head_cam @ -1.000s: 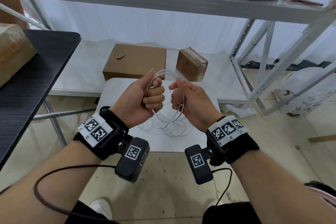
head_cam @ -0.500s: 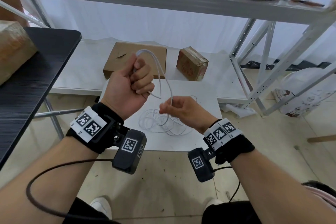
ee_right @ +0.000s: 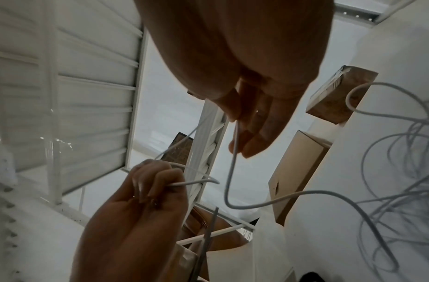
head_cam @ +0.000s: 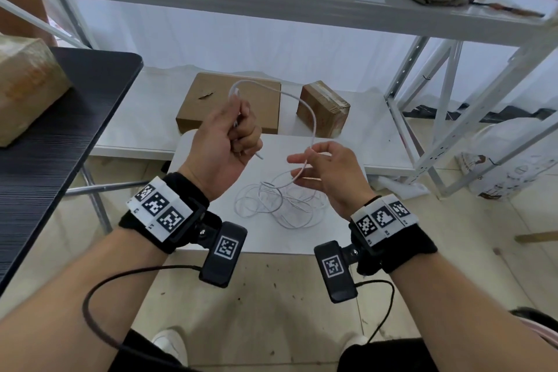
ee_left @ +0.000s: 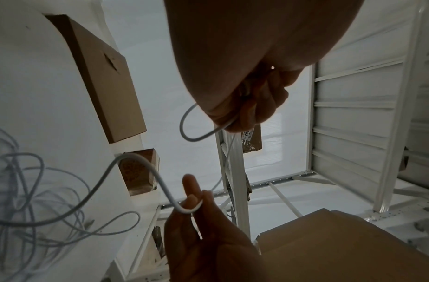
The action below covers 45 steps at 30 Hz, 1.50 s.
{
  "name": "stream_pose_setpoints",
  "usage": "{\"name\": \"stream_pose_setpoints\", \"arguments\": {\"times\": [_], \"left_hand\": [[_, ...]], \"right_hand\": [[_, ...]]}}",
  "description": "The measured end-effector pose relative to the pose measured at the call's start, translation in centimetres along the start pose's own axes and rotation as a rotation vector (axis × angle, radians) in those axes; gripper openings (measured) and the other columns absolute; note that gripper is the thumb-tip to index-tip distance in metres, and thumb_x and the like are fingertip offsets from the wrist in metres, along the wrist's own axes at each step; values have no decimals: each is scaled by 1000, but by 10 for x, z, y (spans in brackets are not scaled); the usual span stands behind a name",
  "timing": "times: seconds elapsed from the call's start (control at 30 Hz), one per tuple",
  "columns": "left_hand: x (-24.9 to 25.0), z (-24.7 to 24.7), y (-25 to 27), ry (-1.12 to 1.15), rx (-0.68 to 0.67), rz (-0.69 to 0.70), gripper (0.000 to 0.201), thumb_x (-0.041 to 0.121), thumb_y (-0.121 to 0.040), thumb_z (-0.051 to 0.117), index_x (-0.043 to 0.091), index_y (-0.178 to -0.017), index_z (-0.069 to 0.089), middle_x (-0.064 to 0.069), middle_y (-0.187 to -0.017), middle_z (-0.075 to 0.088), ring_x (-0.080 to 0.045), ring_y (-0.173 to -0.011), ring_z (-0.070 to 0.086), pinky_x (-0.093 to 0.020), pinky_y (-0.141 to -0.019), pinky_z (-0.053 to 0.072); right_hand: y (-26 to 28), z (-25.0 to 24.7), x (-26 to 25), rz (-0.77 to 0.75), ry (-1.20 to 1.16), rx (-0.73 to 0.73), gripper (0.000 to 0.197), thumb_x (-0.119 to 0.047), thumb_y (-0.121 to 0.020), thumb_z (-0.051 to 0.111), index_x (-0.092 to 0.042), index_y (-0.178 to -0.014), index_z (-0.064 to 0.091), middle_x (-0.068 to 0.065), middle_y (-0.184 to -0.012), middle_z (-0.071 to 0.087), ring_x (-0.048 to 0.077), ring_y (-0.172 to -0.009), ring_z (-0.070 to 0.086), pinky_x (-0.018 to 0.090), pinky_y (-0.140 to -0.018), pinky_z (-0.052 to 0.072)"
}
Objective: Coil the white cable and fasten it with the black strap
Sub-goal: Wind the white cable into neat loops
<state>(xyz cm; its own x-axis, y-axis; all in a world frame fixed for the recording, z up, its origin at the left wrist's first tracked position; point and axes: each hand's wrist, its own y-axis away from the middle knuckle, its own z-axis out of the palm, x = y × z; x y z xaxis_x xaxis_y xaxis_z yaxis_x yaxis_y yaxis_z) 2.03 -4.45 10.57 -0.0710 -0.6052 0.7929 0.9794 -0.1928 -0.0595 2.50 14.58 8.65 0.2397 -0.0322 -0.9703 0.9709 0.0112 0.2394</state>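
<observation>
My left hand (head_cam: 229, 136) is a fist around the white cable (head_cam: 314, 121), held above the small white table (head_cam: 271, 241). A short cable end pokes out below the fist. From the top of the fist the cable arcs right and down to my right hand (head_cam: 320, 172), which pinches it loosely between thumb and fingers, the other fingers spread. Below that hand the cable drops into a loose tangled pile (head_cam: 280, 205) on the table. The right wrist view shows the cable (ee_right: 232, 171) running along my right fingers (ee_right: 254, 137). No black strap is in view.
A flat cardboard box (head_cam: 196, 109) and a small taped box (head_cam: 323, 109) lie on the low white shelf (head_cam: 145, 118) behind the table. A black table (head_cam: 45, 145) stands at the left, a white metal rack (head_cam: 453, 100) and a plastic bag (head_cam: 513, 166) at the right.
The hands were together on a loop of cable. My left hand rose up and left with the cable; my right hand dropped lower and now holds the cable farther along.
</observation>
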Motion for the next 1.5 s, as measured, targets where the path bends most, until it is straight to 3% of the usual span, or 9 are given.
{"name": "stream_pose_setpoints", "arguments": {"times": [0.23,0.37,0.47,0.67,0.8,0.97,1.13,1.3,1.5], "left_hand": [[0,6,5,219,-82,-146,47,42,-104,34,21,-64,48,8,-56,10,-9,-45,8,-20,-45,13],[1,-2,2,321,-141,-118,43,48,-100,40,22,-65,40,8,-53,12,-9,-45,11,-20,-46,17],[1,-3,0,288,-132,-49,38,42,-104,37,20,-76,50,8,-56,16,-8,-48,16,-19,-49,22],[-9,8,5,-91,-77,10,34,26,-107,36,11,-92,62,4,-65,42,-8,-56,35,-21,-58,33],[-21,11,14,-796,-33,152,32,23,-108,40,6,-92,62,-6,-83,65,-15,-76,63,-28,-76,54],[-37,6,19,-1307,-37,332,28,32,-108,40,14,-94,56,0,-85,61,-16,-80,63,-38,-72,54],[-40,7,19,-1567,-14,417,32,40,-106,28,17,-97,50,1,-89,53,-20,-75,53,-41,-68,48],[-40,1,14,-1752,31,258,35,41,-106,25,16,-107,50,2,-71,55,-24,-63,55,-36,-61,41],[-35,-4,4,-1631,249,237,39,39,-108,27,14,-91,52,-3,-75,63,-27,-69,61,-43,-69,48]], "right_hand": [[-3,-2,3,9,44,95,11,-7,-97,61,2,-95,67,9,-72,63,11,-45,44,26,-51,44],[5,2,0,18,79,-19,10,-11,-99,59,-3,-100,64,11,-74,70,9,-44,38,22,-45,35],[11,8,-1,28,143,-108,4,-11,-99,58,-8,-99,56,14,-84,76,9,-44,37,22,-44,31],[19,17,0,23,310,-253,8,-17,-100,58,-10,-96,57,11,-85,77,5,-43,40,14,-42,33],[24,20,-4,29,278,-340,6,-13,-99,59,-8,-97,55,14,-83,76,8,-45,39,18,-44,32],[27,22,-6,82,191,-372,22,4,-92,51,2,-114,50,5,-70,70,11,-48,38,22,-47,29],[26,22,-7,94,107,-376,28,7,-93,52,-2,-119,48,0,-62,59,11,-51,46,19,-45,34],[24,16,-9,70,54,-355,38,8,-91,57,-5,-124,44,10,-74,66,18,-56,52,24,-48,41],[24,6,-4,53,221,-476,26,-6,-90,70,-2,-113,60,11,-75,69,21,-67,60,34,-75,51]]}}
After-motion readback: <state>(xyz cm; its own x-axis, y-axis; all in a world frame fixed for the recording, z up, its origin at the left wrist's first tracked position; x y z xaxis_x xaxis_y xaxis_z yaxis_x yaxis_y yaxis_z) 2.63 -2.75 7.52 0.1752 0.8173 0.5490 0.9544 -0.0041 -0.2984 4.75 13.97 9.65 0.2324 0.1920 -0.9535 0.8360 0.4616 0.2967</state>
